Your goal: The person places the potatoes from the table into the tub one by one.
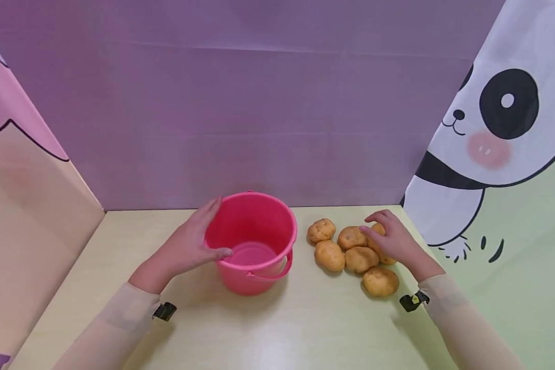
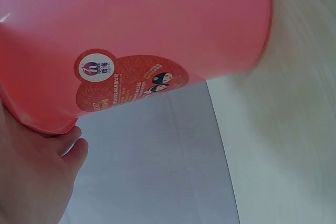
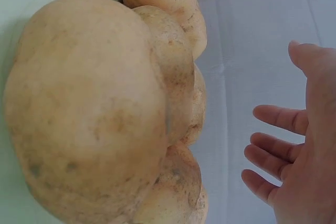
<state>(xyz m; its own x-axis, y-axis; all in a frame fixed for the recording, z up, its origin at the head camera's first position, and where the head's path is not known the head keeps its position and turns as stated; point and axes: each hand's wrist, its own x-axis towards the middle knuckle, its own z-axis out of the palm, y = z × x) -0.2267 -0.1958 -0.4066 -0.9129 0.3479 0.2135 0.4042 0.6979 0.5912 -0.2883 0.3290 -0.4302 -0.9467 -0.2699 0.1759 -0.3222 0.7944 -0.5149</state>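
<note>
A pink plastic bucket (image 1: 254, 280) stands upright on the table, its mouth tilted into the head view and its inside showing no contents. At its left side my left hand (image 1: 190, 246) holds the rim, thumb over the near edge and fingers along the far left edge. The left wrist view shows the bucket's outer wall (image 2: 173, 19) with a red label. Several potatoes (image 1: 329, 256) lie grouped right of the bucket. Over the rightmost ones hovers my right hand (image 1: 393, 237), fingers apart and gently bent. In the right wrist view this hand (image 3: 310, 145) holds nothing, apart from the potatoes (image 3: 89, 108).
The pale wooden table (image 1: 259, 334) meets a purple backdrop (image 1: 240, 118) behind the bucket and potatoes. A panel with a panda picture (image 1: 499, 128) rises along the right side, and a pink and beige panel (image 1: 23, 205) along the left. The bucket's handle (image 1: 277, 275) hangs down at its front right.
</note>
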